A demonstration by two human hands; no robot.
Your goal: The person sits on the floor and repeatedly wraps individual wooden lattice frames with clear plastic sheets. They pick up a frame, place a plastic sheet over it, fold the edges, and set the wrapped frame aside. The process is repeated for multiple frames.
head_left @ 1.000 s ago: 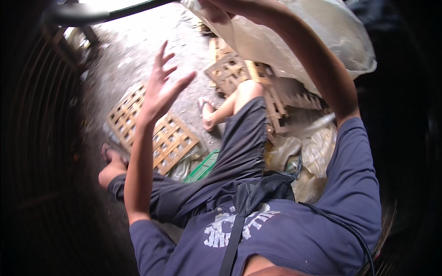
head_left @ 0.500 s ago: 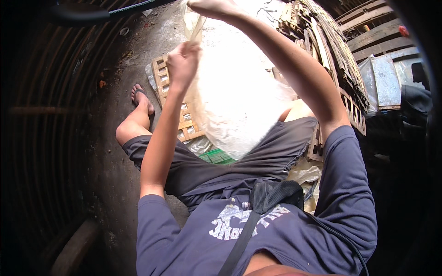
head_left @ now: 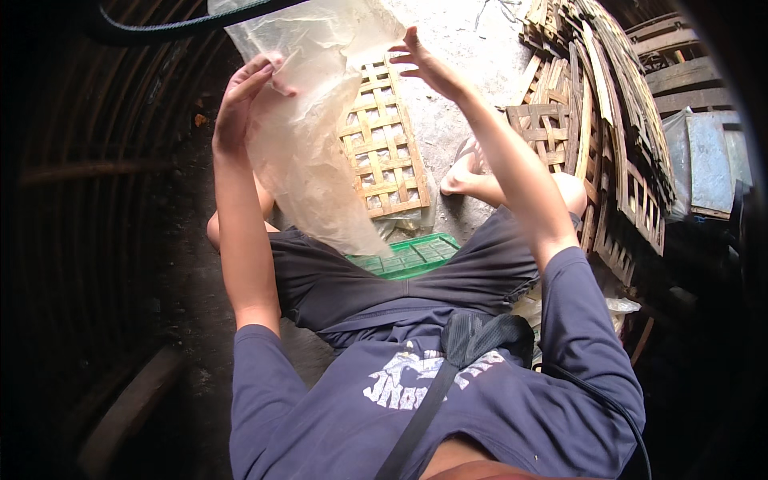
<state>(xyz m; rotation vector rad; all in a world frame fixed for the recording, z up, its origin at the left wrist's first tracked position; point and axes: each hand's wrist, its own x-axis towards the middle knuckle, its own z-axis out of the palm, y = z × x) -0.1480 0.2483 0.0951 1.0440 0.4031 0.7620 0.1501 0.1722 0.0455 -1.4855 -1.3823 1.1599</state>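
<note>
A large, crumpled sheet of clear plastic [head_left: 312,160] hangs in front of me, its lower end reaching down to my lap. My left hand [head_left: 244,100] is at its left side with curled fingers gripping the plastic, and part of those fingers shows through the film. To the right of the sheet, my right hand [head_left: 432,68] is raised with spread fingers and nothing in it, close to the plastic's upper right edge. Behind the sheet lies a woven bamboo lattice panel [head_left: 418,172], partly covered by it. Between my thighs sits a green plastic crate [head_left: 424,253].
Stacked bamboo lattice panels and slats [head_left: 604,104] rise on the right. Beyond them stands a pale blue board [head_left: 710,160] beside wooden planks [head_left: 688,76]. A dark slatted wall [head_left: 80,172] runs along the left. A black strap [head_left: 192,28] crosses the upper left.
The plastic sheet has swung left, uncovering the lattice panel and more of the green crate. My right hand has let go and come down rightward; my left hand has moved left.
</note>
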